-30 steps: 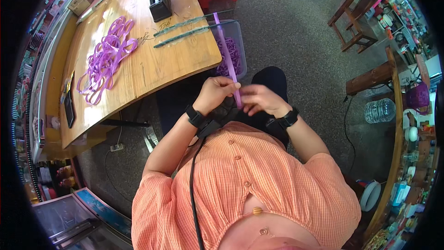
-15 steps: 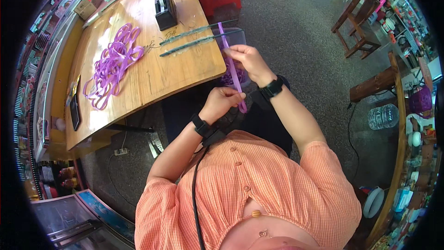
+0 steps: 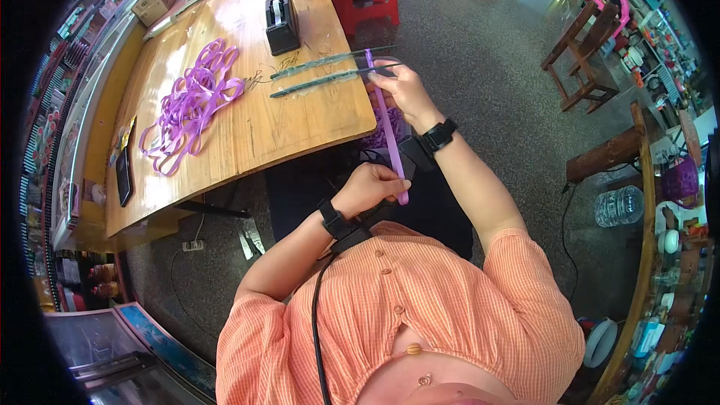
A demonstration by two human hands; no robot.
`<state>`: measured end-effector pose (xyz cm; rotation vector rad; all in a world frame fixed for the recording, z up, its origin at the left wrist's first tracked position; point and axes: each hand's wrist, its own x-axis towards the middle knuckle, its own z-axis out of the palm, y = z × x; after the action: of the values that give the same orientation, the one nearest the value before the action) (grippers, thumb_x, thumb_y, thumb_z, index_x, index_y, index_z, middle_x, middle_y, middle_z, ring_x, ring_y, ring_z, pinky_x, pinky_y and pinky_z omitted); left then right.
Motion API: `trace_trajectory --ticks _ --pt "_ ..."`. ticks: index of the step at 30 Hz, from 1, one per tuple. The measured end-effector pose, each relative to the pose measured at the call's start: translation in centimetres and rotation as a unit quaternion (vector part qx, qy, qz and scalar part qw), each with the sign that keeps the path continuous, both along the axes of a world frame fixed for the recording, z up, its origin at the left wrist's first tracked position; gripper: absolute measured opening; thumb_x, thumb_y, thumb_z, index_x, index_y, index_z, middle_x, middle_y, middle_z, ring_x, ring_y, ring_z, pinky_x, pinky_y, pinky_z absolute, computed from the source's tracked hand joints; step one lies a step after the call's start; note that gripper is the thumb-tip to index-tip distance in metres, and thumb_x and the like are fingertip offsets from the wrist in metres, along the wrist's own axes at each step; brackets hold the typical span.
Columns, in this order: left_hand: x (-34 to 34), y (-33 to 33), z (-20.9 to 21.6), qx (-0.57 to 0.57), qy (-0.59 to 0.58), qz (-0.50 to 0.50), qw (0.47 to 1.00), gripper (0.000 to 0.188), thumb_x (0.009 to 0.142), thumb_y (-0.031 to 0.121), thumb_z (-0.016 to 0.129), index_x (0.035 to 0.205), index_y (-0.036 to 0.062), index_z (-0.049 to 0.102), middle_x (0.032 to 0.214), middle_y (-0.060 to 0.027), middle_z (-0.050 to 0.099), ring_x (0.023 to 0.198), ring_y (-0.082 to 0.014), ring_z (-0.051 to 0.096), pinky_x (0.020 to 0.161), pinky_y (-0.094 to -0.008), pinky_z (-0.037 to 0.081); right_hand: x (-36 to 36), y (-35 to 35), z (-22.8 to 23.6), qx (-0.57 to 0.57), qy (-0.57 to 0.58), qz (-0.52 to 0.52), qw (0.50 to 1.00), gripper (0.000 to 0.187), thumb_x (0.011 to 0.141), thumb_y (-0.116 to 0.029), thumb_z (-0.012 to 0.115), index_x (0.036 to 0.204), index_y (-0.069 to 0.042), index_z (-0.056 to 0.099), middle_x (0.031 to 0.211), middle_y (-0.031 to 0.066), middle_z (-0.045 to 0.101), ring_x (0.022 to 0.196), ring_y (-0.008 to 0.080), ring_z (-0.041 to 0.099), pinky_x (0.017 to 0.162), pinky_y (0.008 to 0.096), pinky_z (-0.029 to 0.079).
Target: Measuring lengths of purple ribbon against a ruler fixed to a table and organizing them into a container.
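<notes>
My left hand (image 3: 373, 188) pinches the near end of a flat purple ribbon (image 3: 392, 139) in front of my body. The ribbon runs taut away from me to two thin dark rods, the nearer rod (image 3: 315, 85) and the farther rod (image 3: 311, 67), which jut past the table edge. My right hand (image 3: 401, 90) is closed at the ribbon's far part, beside the nearer rod's tip; its fingers partly hide the ribbon. Clear tape seems to hold the rods to the tabletop. Below the ribbon, a container with purple pieces (image 3: 381, 133) is partly hidden.
On the wooden table (image 3: 247, 135) lie a loose heap of purple ribbon (image 3: 193, 97), a black tape dispenser (image 3: 281, 26) and a dark phone-like slab (image 3: 124, 176). A red stool (image 3: 365, 0) stands beyond. To the right are a wooden chair (image 3: 581, 60) and a large clear bottle (image 3: 619, 206).
My left hand has drawn toward my body with the ribbon's end, so a longer stretch shows. My right hand has shifted up against the nearer rod's tip. The view has moved slightly.
</notes>
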<state>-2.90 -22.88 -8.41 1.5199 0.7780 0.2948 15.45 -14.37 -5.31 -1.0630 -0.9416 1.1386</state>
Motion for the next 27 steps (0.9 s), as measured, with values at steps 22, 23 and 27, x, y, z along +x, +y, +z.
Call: trace_trajectory --ticks 22,23,27 --pt "-0.8 -1.6 10.0 -0.109 -0.009 -0.118 0.987 0.024 0.092 0.023 0.076 0.092 -0.0013 0.077 0.080 -0.0052 0.074 0.070 -0.0088 0.068 0.066 -0.0222 0.056 3.1 -9.2 2.5 0.345 -0.500 0.001 0.794 0.038 0.078 0.005 0.073 0.114 -0.007 0.072 0.094 0.0085 0.071 0.079 0.0245 0.068 0.067 0.0318 0.056" --pt "-0.8 -1.5 10.2 -0.129 -0.018 -0.120 0.984 0.023 0.092 0.022 0.076 0.092 -0.0010 0.077 0.080 -0.0051 0.074 0.070 -0.0088 0.069 0.066 -0.0220 0.056 3.3 -9.2 2.8 0.344 -0.499 0.001 0.795 0.038 0.078 0.005 0.073 0.114 -0.007 0.072 0.094 0.0085 0.071 0.079 0.0245 0.068 0.067 0.0318 0.056" --pt "-0.5 -1.0 12.2 -0.142 -0.036 -0.119 0.982 0.020 0.093 0.018 0.075 0.094 -0.0014 0.076 0.082 -0.0056 0.074 0.071 -0.0091 0.069 0.066 -0.0217 0.056 3.9 -8.2 5.0 0.459 -0.525 0.024 0.716 0.032 0.073 -0.001 0.079 0.104 -0.008 0.075 0.087 0.0036 0.068 0.071 0.0203 0.064 0.060 0.0323 0.053"
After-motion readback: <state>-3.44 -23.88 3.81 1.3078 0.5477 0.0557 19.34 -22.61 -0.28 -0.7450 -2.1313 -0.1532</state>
